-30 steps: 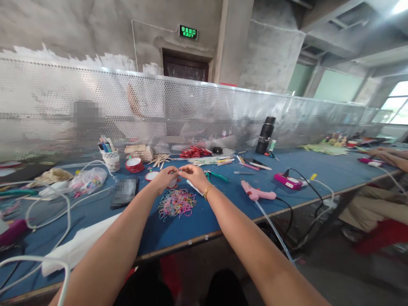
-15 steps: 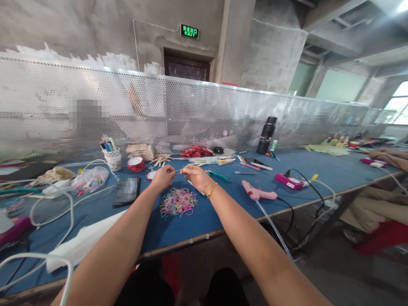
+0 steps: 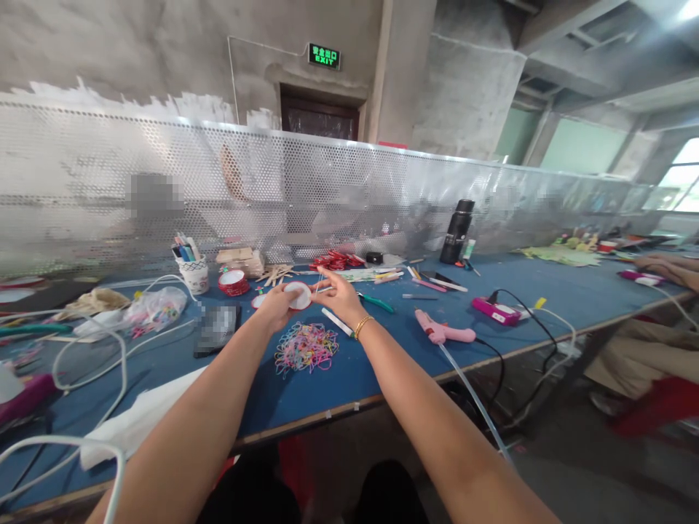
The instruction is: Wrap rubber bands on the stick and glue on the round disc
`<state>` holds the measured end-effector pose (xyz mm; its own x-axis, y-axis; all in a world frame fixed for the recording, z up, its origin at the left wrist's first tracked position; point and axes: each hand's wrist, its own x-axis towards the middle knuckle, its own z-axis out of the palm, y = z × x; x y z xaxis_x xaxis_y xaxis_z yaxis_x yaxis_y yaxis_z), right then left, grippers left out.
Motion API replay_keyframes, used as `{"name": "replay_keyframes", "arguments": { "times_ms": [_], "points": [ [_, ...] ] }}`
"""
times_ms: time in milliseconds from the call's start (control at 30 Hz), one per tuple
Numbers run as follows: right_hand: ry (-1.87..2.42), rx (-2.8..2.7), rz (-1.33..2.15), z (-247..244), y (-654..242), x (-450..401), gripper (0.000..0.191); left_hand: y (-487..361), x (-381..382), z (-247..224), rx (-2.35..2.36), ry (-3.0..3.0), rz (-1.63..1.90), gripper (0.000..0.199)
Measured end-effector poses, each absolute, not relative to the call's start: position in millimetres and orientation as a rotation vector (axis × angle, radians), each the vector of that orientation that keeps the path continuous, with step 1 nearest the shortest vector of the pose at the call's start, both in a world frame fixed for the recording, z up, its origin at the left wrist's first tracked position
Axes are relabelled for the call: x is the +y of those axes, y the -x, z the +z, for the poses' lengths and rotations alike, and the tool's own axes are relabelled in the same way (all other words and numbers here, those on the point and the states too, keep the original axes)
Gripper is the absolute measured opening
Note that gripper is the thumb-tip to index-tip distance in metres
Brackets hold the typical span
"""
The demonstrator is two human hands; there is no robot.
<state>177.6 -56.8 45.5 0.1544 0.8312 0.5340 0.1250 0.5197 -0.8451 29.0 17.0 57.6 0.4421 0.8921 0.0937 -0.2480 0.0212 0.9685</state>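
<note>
My left hand (image 3: 277,307) holds a round white disc with a red rim (image 3: 298,295) above the blue table. Close on its right, my right hand (image 3: 337,297) has a thin elastic band (image 3: 320,279) stretched at its fingertips, beside the disc's edge. Just below both hands lies a loose pile of colourful elastic bands (image 3: 306,348). A white marker (image 3: 337,322) rests under my right wrist. Another red-rimmed disc (image 3: 258,300) lies behind my left hand, partly hidden.
A pink glue gun (image 3: 442,329) and purple power block (image 3: 494,311) are at right. Behind stand a black bottle (image 3: 457,231) and a pen cup (image 3: 193,271). A phone (image 3: 217,329) lies left. Another person's hands (image 3: 663,268) show at far right.
A red-rimmed disc is now in my left hand, turned up toward the camera. My right hand's fingers have spread with the band, and the white marker shows more fully.
</note>
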Motion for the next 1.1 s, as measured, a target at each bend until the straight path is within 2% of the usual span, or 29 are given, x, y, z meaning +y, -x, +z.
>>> {"name": "replay_keyframes", "arguments": {
  "times_ms": [167,333,500,1100],
  "points": [
    [1.0,-1.585,0.323,38,-177,-56,0.085,-27,24,56,0.677,-1.148,0.999,0.019],
    [1.038,-1.663,0.19,35,-175,-53,0.084,-27,21,59,0.656,-1.123,1.037,0.019],
    [1.051,-1.67,0.155,37,-173,-55,0.082,-28,16,60,0.676,-1.216,1.009,0.031],
    [1.127,-1.707,0.098,35,-179,-53,0.092,-23,14,64,0.838,-1.296,1.063,0.046]
  ]
}}
